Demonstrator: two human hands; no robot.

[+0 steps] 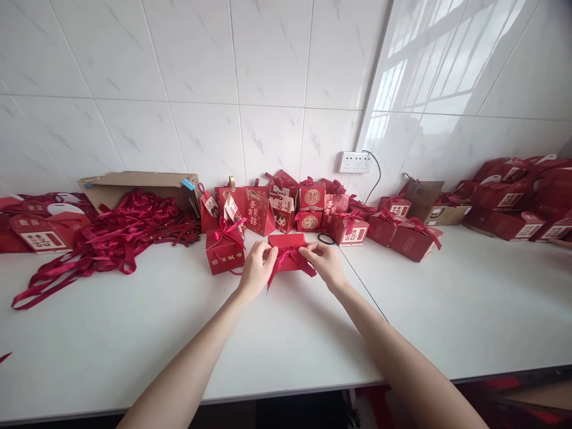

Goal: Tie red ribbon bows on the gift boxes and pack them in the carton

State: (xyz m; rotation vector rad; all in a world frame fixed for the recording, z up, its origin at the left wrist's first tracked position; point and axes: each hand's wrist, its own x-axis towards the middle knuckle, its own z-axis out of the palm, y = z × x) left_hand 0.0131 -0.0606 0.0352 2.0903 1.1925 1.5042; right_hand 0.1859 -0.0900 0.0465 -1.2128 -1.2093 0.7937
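A small red gift box (287,242) stands on the white table (134,333) in front of me, with a red ribbon (290,260) tied around it in a bow. My left hand (256,269) pinches the bow's left loop, fingers closed on the ribbon. At the bow's right loop my right hand (325,262) has its fingers pinched on the ribbon too. Another red box with a tied bow (224,249) sits just left of my left hand.
Several finished red boxes (348,229) crowd the back wall and right side. A heap of loose red ribbons (117,233) lies at the left beside a cardboard box (134,182). Flat red box blanks (38,231) lie far left. A black hair tie (326,239) lies behind my right hand.
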